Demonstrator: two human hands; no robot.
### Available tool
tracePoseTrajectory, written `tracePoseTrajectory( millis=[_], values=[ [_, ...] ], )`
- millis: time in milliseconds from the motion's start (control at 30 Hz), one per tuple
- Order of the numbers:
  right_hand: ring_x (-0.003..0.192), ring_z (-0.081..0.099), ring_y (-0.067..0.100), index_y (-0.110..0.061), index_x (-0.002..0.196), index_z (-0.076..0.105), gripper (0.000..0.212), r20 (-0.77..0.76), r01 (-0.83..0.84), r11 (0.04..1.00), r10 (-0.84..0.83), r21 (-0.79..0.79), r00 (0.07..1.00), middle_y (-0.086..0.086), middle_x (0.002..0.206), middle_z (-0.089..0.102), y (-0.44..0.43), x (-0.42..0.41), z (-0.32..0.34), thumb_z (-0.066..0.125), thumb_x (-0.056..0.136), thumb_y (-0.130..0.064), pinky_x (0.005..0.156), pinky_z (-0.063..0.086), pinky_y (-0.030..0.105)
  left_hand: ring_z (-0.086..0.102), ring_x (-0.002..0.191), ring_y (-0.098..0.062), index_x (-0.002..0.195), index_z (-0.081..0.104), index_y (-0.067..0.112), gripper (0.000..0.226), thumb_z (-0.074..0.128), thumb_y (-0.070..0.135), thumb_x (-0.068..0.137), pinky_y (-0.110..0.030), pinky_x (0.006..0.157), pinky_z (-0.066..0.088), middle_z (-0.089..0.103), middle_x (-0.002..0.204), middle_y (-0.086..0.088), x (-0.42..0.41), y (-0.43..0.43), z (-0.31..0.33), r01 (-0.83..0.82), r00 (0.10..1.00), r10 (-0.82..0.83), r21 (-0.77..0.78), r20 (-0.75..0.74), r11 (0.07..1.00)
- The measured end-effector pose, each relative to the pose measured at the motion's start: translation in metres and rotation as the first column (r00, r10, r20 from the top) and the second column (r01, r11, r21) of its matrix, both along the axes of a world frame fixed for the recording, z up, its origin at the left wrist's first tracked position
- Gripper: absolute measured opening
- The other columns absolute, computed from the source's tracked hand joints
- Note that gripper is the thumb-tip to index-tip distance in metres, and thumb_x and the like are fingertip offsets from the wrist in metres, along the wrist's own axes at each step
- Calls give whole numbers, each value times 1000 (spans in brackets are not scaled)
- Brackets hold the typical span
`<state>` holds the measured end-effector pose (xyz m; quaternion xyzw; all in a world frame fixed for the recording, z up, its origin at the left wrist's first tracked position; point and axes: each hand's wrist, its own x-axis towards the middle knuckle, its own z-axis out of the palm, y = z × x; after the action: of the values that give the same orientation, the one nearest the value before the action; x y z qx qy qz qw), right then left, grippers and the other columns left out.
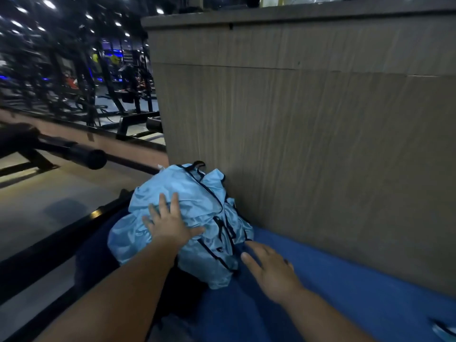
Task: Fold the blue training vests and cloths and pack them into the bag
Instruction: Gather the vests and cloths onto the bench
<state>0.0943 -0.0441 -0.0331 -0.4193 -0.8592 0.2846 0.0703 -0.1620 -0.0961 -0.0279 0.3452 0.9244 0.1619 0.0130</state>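
A heap of light blue training vests [187,193] with dark trim lies on a blue padded surface [333,280], pushed against a wooden counter. My left hand [170,223] rests flat on top of the heap, fingers spread and straight. My right hand [269,265] lies open on the blue pad just right of the heap, its fingertips near the vests' dark-edged side. A dark shape [182,292] sits under the heap's near edge; I cannot tell whether it is the bag. Another bit of light blue cloth [444,329] shows at the bottom right corner.
A tall wood-grain counter wall [308,132] rises directly behind and to the right. A black metal rail [61,238] runs along the left of the pad. Gym machines [81,90] and a black padded bar [74,151] stand on the floor to the left.
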Motion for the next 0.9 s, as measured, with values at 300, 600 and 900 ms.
tracePoseTrajectory(
  millis=[300,600,900],
  values=[
    [146,19,12,-49,150,10,68,-72,71,992,-79,-107,994,-14,159,19,8,-15,-14,23,88,-75,120,12,46,45,129,-36,153,-8,36,123,84,34,71,-44,99,44,32,150,-15,-11,17,-26,102,971,-162,307,175,946],
    [131,39,8,-43,148,24,91,-564,41,843,-393,-536,726,-14,148,36,13,-21,1,54,69,-76,107,34,29,49,126,-7,150,3,49,113,80,31,69,-24,101,42,43,139,16,57,13,1,399,787,-591,585,177,706],
    [83,69,37,-13,112,63,37,-507,356,552,-834,-754,220,16,93,71,45,61,-4,71,76,-9,72,58,46,42,125,-1,151,-10,40,119,82,28,77,-15,97,40,33,141,16,174,39,9,643,378,-763,444,525,624]
  ],
)
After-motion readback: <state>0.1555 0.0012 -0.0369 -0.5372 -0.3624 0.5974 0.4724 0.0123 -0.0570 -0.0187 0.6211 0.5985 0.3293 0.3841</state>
